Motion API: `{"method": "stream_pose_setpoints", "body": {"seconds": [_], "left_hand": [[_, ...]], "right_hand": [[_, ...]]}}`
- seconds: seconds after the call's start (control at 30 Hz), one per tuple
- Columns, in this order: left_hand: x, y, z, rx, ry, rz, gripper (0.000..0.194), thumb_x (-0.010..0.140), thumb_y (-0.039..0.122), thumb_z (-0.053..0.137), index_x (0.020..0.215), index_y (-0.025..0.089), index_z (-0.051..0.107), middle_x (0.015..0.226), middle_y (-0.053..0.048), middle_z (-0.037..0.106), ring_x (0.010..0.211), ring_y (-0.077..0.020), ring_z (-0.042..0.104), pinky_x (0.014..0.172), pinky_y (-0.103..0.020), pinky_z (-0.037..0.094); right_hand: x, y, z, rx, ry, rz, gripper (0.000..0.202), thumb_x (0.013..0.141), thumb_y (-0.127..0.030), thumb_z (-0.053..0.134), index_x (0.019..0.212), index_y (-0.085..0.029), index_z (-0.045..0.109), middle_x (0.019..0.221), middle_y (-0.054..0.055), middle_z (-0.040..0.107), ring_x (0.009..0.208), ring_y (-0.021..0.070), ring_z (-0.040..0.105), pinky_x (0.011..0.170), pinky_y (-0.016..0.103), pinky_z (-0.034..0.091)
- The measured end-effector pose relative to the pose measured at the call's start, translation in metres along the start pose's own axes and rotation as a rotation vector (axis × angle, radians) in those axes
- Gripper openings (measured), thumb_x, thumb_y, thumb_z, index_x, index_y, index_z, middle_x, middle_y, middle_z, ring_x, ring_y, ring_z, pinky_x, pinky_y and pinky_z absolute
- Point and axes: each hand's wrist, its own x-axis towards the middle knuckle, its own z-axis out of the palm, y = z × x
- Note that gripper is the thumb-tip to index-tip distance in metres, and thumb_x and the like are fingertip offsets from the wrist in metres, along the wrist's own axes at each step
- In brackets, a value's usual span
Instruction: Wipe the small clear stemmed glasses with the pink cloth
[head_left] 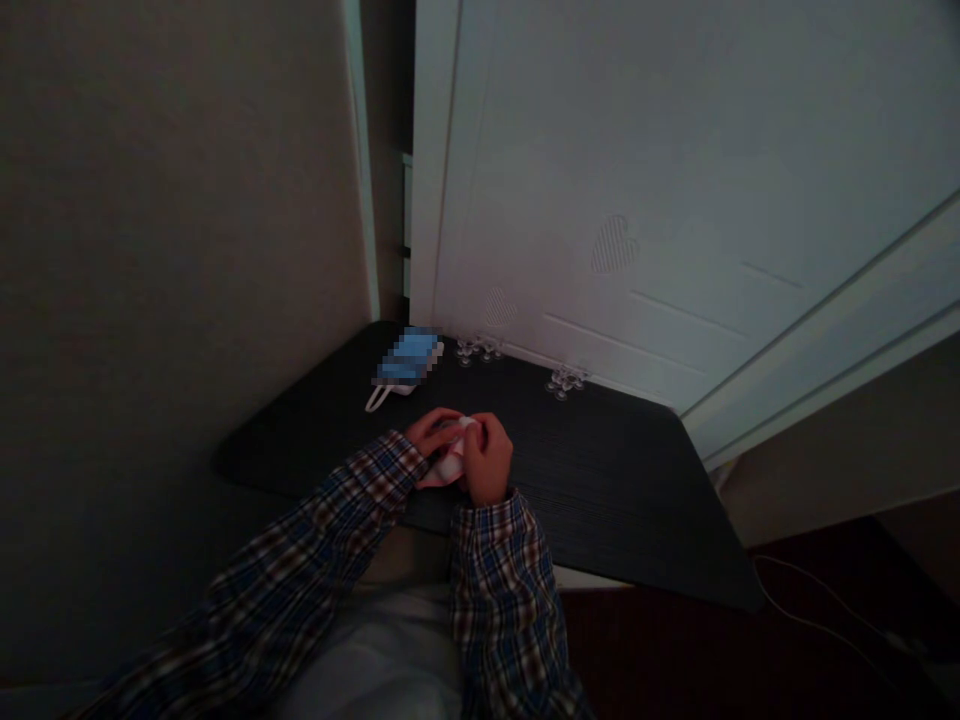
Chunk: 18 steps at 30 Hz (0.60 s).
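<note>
the left hand (433, 432) and right hand (489, 460) are holding a small pink-and-white bundle (450, 468), probably cloth, over the black tabletop's (600, 480) near edge, seemingly for close fingerwork. beyond, a strapped, phone-like device (409, 360) is lying aside, perhaps for clearance; clear flower-shaped pieces (566, 381) are sitting by the heart-embossed white panel (540, 180).

A person's left hand (435, 430) and right hand (489, 458) hold a pink and white cloth (451, 467) at the near side of a black table (600, 480). Beyond lie a blurred phone (409, 356) and clear trinkets (566, 381), beside a white panel (540, 180).
</note>
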Motion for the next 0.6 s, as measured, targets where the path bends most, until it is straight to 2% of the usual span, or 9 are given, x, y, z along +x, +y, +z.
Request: {"method": "stream_pose_setpoints", "body": {"seconds": [0.6], "left_hand": [[0.0009,-0.0011,-0.0003,0.028,-0.008,-0.010,0.045,0.067,0.047,0.053,0.097,0.014,0.051,0.087,-0.006,0.058,0.076,-0.0178,0.054,0.063,-0.029,0.043]], "right_hand": [[0.0005,-0.0011,-0.0012,-0.005,0.001,0.006,0.020,0.081,-0.025,0.035,0.083,-0.018,0.053,0.077,0.000,0.055,0.074,0.0110,0.050,0.069,0.022,0.037]]}}
